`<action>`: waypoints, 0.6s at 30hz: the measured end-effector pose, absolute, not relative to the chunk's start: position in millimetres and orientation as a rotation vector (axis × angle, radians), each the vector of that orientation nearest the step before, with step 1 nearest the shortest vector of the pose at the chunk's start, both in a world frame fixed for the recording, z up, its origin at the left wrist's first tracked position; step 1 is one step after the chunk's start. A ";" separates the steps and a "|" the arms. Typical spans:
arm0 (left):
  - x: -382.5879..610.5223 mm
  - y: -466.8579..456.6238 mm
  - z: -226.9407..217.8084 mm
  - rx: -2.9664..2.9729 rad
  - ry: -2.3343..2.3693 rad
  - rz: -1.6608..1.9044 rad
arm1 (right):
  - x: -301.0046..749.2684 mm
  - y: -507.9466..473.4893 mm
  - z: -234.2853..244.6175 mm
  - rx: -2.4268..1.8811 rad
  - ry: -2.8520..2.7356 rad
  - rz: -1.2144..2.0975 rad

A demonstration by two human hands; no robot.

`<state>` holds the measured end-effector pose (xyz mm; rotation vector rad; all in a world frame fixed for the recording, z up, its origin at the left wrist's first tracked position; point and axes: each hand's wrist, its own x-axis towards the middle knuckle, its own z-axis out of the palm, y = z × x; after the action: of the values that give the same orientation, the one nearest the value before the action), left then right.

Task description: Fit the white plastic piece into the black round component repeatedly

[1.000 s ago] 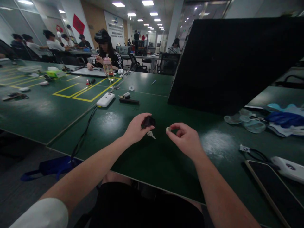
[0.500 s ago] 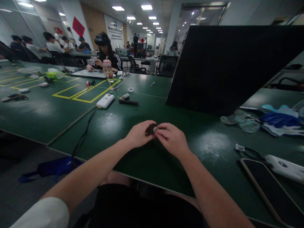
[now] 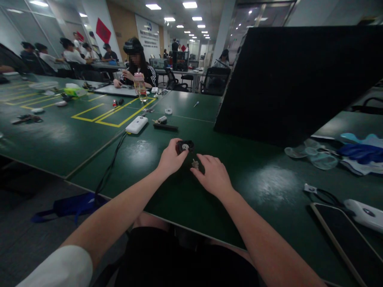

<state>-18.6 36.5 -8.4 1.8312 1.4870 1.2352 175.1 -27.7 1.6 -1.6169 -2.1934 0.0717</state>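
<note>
While our left hand [image 3: 171, 160] grips the small black housing [image 3: 190, 144], thumb on its near side and fingers curled about its left end, a white disc [image 3: 185, 147] shows in the face turned toward us. We hold the housing over the middle of the green table [image 3: 206, 217]; whether it touches the surface we cannot tell.

Our right hand [image 3: 214, 175] is just to the near right, thumb and forefinger spread, a pale stepped fitting [image 3: 195, 164] between them. Contact with the fitting: unclear.

Progress, by our judgement: partway. The disc appears to be in the housing, though we cannot confirm that it is fully seated. The fitting is separate, not joined to the housing, so we count it as outstanding. Farther off, to the left, a dark bar [image 3: 166, 127] and a small cylinder [image 3: 162, 119] lie untouched.
</note>
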 end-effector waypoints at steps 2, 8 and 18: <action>-18.9 34.5 -8.0 1.886 1.517 1.192 | 174.0 -24.0 -3.7 -1.648 -2.245 0.020; -16.5 20.0 -3.8 2.122 1.411 0.947 | 203.5 -26.7 -0.6 -1.724 -2.032 0.261; -11.2 5.0 4.8 2.303 1.349 0.673 | 212.2 -41.6 23.0 -1.466 -1.885 0.523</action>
<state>-11.2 5.0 4.8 2.3029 1.3487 0.6726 212.2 -41.6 23.0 -1.4663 -1.8852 0.5232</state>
